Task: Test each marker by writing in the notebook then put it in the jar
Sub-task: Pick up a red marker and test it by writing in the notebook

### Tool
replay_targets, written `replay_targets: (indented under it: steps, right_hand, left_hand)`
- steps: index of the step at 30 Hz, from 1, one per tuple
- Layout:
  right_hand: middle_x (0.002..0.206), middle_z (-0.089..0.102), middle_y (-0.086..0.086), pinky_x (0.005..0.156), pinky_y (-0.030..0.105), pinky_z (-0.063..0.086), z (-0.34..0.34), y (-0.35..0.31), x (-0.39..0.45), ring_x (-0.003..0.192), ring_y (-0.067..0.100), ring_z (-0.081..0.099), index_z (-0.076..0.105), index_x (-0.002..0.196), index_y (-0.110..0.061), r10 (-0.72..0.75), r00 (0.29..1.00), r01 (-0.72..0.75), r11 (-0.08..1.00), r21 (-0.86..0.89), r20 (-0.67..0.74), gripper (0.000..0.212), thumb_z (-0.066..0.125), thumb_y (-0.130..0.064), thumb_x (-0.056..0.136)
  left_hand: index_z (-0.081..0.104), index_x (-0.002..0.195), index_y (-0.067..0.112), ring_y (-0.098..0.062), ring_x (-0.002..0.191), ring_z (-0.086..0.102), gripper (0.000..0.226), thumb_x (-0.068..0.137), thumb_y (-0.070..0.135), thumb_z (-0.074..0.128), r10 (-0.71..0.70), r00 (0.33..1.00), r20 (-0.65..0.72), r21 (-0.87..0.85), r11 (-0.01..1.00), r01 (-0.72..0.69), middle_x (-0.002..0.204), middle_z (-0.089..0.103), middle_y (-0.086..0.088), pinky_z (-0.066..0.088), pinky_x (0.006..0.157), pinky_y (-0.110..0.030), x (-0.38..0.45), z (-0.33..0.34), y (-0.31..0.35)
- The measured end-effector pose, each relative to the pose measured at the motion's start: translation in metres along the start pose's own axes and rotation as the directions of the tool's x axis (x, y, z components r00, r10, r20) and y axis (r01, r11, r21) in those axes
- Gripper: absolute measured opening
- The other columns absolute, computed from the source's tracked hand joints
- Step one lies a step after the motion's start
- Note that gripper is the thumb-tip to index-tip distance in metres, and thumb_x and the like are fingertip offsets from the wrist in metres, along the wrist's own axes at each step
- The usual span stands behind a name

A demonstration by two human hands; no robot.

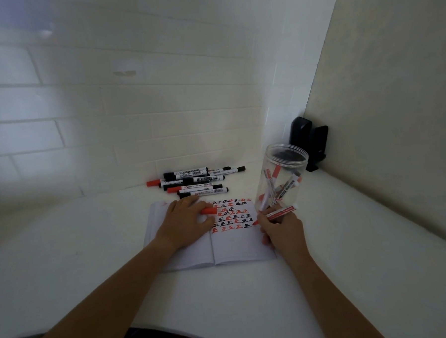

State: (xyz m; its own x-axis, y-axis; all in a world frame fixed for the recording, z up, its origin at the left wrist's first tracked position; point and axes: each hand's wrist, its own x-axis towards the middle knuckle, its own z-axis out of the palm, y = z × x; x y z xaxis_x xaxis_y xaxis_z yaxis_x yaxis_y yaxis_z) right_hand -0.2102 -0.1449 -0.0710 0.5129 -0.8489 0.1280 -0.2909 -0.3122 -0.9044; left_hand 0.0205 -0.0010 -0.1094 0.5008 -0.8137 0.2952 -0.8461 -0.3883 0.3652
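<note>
Right hand [280,229]: pinches red marker [279,212], tip on notebook [236,245], centre frame.
Left hand [184,220]: presses page, pinching red cap [208,211].
Jar [281,176]: several markers inside.
Pile [194,182]: roughly eight untested, I'd judge.

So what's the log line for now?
right hand: writing, uncapped red marker | left hand: red cap, on open white notebook

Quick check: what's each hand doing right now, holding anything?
Left hand: rests on the notebook, gripping a red marker cap.
Right hand: grips the uncapped red marker, tip on the page.
</note>
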Motion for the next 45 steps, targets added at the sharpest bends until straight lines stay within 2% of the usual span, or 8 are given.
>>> replay_targets:
  steps: [6, 18, 22, 33, 37, 45]
  right_hand:
    - [0.057, 0.070, 0.007, 0.047, 0.025, 0.054, -0.0002, 0.0002, -0.0003, 0.047, 0.022, 0.067, 0.071, 0.076, -0.015, -0.009, 1.000, 0.009, 1.000, 0.001, -0.018, 0.023, 0.069, -0.027, 0.095]
    - [0.052, 0.068, 0.006, 0.049, 0.017, 0.050, -0.0006, -0.0007, -0.0016, 0.043, 0.015, 0.064, 0.069, 0.074, -0.014, -0.036, 0.999, 0.035, 0.999, -0.025, -0.017, 0.027, 0.068, -0.027, 0.097]
    - [0.054, 0.068, 0.006, 0.050, 0.022, 0.052, -0.0014, 0.0001, -0.0014, 0.045, 0.018, 0.066, 0.067, 0.073, -0.016, -0.042, 0.998, 0.042, 0.999, -0.004, -0.043, 0.027, 0.069, -0.028, 0.096]
    - [0.052, 0.067, 0.006, 0.050, 0.013, 0.048, -0.0017, -0.0005, -0.0031, 0.044, 0.013, 0.063, 0.068, 0.074, -0.012, -0.068, 0.998, 0.068, 0.997, -0.043, 0.020, 0.022, 0.069, -0.021, 0.094]
    - [0.053, 0.067, 0.006, 0.048, 0.015, 0.050, 0.0003, -0.0017, -0.0038, 0.043, 0.013, 0.063, 0.069, 0.077, -0.015, -0.080, 0.996, 0.082, 0.994, -0.066, 0.043, 0.019, 0.069, -0.023, 0.094]
    - [0.049, 0.064, 0.004, 0.047, 0.011, 0.046, 0.0006, 0.0043, -0.0002, 0.040, 0.012, 0.061, 0.064, 0.071, -0.009, -0.081, 0.996, 0.079, 0.996, -0.038, -0.040, 0.025, 0.070, -0.019, 0.093]
  left_hand:
    - [0.052, 0.130, 0.049, -0.015, 0.144, 0.029, 0.057, 0.083, 0.076, 0.035, -0.008, 1.000, 0.004, 0.002, 1.000, 0.008, 0.152, 0.040, 0.005, 0.017, 0.120, -0.045, 0.0006, 0.0010, -0.0010]
    - [0.053, 0.132, 0.044, -0.016, 0.143, 0.030, 0.062, 0.082, 0.074, 0.032, 0.000, 1.000, -0.015, 0.012, 1.000, 0.000, 0.151, 0.042, 0.003, 0.018, 0.120, -0.043, -0.0008, -0.0009, 0.0022]
    - [0.053, 0.133, 0.044, -0.016, 0.143, 0.031, 0.063, 0.082, 0.075, 0.032, 0.001, 1.000, -0.017, 0.007, 1.000, -0.001, 0.151, 0.042, 0.003, 0.018, 0.120, -0.043, -0.0014, -0.0016, 0.0023]
    - [0.053, 0.133, 0.044, -0.015, 0.142, 0.032, 0.062, 0.083, 0.075, 0.032, 0.009, 1.000, -0.016, 0.024, 1.000, -0.008, 0.150, 0.042, 0.004, 0.021, 0.119, -0.046, -0.0011, -0.0003, 0.0009]
    - [0.054, 0.132, 0.044, -0.015, 0.142, 0.032, 0.063, 0.083, 0.075, 0.030, 0.013, 1.000, -0.011, 0.025, 1.000, -0.013, 0.149, 0.042, 0.004, 0.020, 0.120, -0.044, -0.0017, -0.0021, 0.0029]
    - [0.056, 0.132, 0.044, -0.015, 0.141, 0.032, 0.062, 0.088, 0.073, 0.023, 0.017, 1.000, -0.018, -0.001, 1.000, -0.017, 0.149, 0.044, 0.003, 0.023, 0.118, -0.046, -0.0032, -0.0044, 0.0062]
